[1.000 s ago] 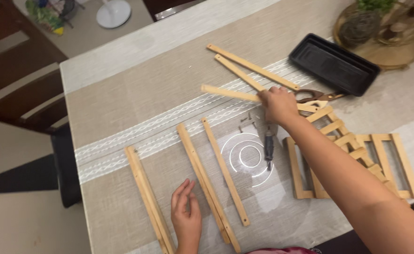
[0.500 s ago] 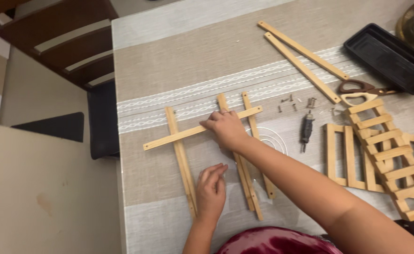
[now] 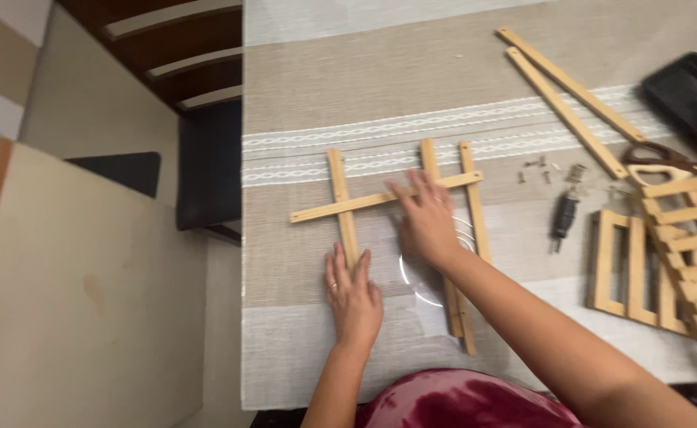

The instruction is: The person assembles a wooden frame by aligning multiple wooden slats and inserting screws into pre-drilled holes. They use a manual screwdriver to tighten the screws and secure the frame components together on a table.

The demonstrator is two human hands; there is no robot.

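The person's left hand (image 3: 354,295) lies flat, palm down, fingers held close together, on the lower end of the leftmost upright wooden slat (image 3: 342,208). The right hand (image 3: 426,222) rests open with fingers spread over a crosswise slat (image 3: 380,198), pressing it where it passes two more upright slats (image 3: 471,214) set side by side. The crosswise slat lies on top of all three uprights, tilted slightly, its right end higher than its left. Neither hand pinches anything; both press flat.

All of this sits on a desk (image 3: 301,95) covered by a beige cloth with a white lace band running across. Under the right wrist a clear round disc (image 3: 412,277) shows on the cloth. To the right lie a small dark screwdriver (image 3: 562,218) and a scatter of small screws (image 3: 540,168). Farther right, an assembled wooden lattice rack (image 3: 665,261) lies flat. Two long loose slats (image 3: 566,103) lie diagonally at the upper right, with scissors (image 3: 665,158) touching their lower ends and a black tray (image 3: 693,99) beyond. A dark chair (image 3: 206,158) stands at the desk's left edge.
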